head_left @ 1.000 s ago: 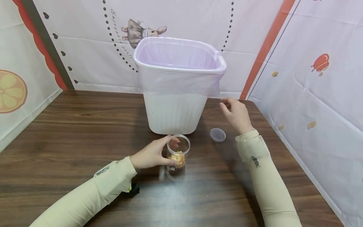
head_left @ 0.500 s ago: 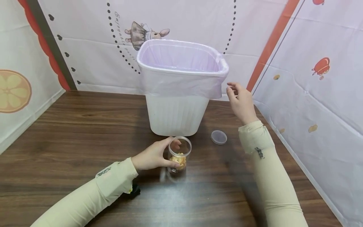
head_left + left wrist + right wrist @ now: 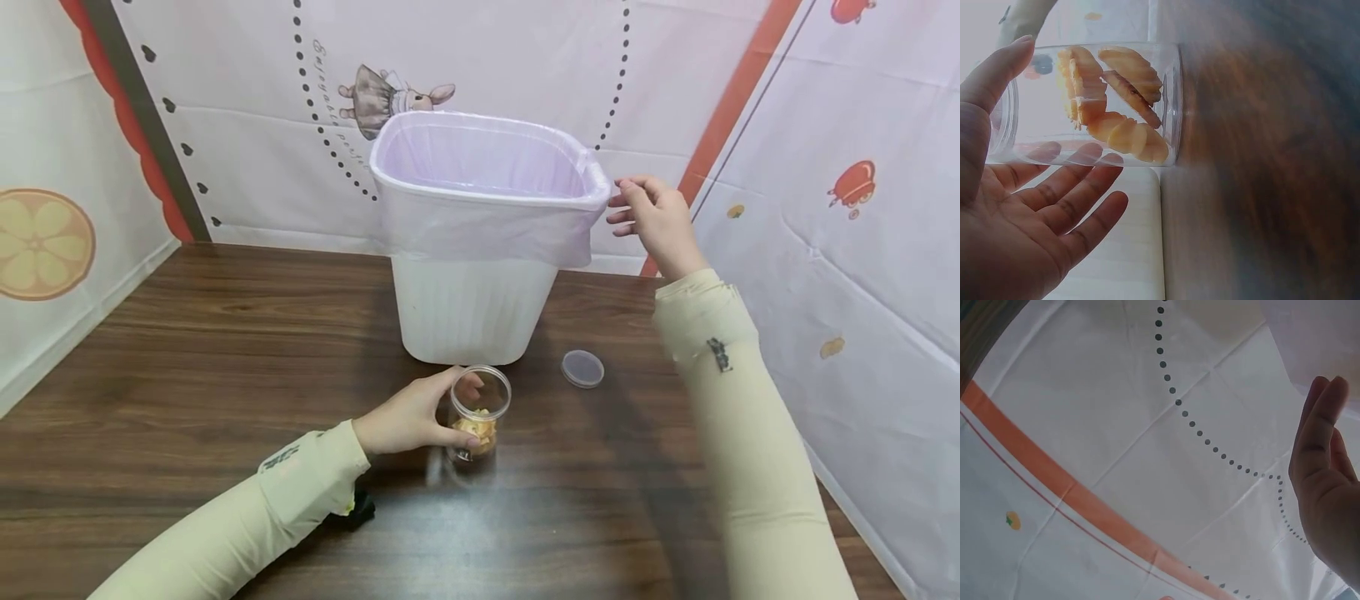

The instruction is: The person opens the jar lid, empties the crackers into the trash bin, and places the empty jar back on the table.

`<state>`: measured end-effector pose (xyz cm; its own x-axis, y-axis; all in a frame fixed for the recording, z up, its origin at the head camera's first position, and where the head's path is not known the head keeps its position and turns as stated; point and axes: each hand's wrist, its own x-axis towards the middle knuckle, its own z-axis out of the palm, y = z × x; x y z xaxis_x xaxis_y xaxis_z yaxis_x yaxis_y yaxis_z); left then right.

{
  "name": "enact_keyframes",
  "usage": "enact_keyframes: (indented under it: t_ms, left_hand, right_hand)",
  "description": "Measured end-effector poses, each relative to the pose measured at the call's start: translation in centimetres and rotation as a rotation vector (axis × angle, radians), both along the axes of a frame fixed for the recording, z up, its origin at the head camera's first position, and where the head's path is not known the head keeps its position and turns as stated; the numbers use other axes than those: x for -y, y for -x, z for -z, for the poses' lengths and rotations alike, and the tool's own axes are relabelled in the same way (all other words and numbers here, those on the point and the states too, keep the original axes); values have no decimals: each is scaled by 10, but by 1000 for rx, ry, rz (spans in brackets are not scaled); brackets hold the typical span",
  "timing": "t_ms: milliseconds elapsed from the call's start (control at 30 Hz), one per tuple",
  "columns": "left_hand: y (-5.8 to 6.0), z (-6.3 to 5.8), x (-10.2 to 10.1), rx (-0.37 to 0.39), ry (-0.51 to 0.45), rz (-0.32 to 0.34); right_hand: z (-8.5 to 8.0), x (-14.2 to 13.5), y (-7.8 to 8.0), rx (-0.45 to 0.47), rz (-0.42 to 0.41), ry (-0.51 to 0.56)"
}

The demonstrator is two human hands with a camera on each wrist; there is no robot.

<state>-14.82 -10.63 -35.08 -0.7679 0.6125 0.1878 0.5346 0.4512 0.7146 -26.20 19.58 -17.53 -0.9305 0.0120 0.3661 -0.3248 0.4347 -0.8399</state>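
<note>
My left hand holds a clear plastic jar around its side, thumb in front and fingers behind. The jar stands upright and uncovered on the table, with golden, ridged-edged snack pieces in its lower part. Beyond it is a white trash bin lined with a thin lilac bag folded over the rim. Beside the bin's right rim is my right hand, its fingers loosely bent and nothing in them. Whether they touch the bag I cannot tell. A round translucent lid lies on the table right of the jar.
A small black object lies partly hidden under my left forearm. The dark wood-grain table meets printed white cloth walls at the back and sides.
My right hand has risen from above the lid to the bin's right rim, its fingers spreading a little. The left hand and jar keep their place; the view has shifted slightly.
</note>
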Motion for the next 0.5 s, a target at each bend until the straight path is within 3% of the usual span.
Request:
enact_keyframes:
  t_ms: [233,500]
  left_hand:
    - [-3,1,1,15,0,-1]
    - [-2,1,1,16,2,-5]
  right_hand:
    - [-25,7,15,83,-72,9]
    - [-46,22,25,144,-60,-169]
